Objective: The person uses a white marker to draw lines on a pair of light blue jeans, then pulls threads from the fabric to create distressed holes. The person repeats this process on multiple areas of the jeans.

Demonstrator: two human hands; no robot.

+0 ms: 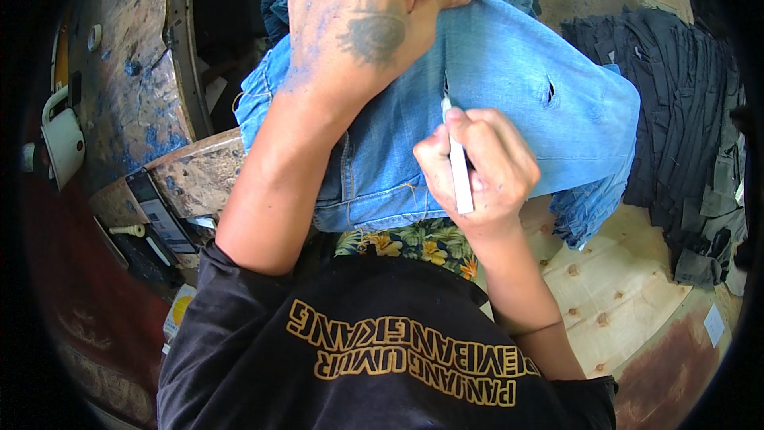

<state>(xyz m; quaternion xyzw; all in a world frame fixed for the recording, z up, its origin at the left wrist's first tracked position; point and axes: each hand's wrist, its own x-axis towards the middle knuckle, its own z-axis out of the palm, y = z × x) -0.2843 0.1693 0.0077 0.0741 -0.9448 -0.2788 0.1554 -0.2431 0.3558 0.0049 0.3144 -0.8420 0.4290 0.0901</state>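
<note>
Light blue denim (573, 127) with frayed edges lies across my lap. Fingers and thumb of my left hand (366, 20) pinch a fold of it near the top of the picture, drawing the cloth up taut. In my closed right hand (493, 161) is a slim cutter with a white handle (460, 175). Its tip meets the denim at the lower end of a narrow dark slit along a seam (446, 84). To the right of that, a small hole (550, 91) shows in the cloth. The tip's exact shape is too small to make out.
A pile of black cloth strips (664, 103) lies at the right. At the left stands a worn wooden bench (131, 56) dusted with blue fluff, with a white appliance (62, 143) beside it. A dark flat device (159, 211) rests lower down, near a small spool (127, 230).
</note>
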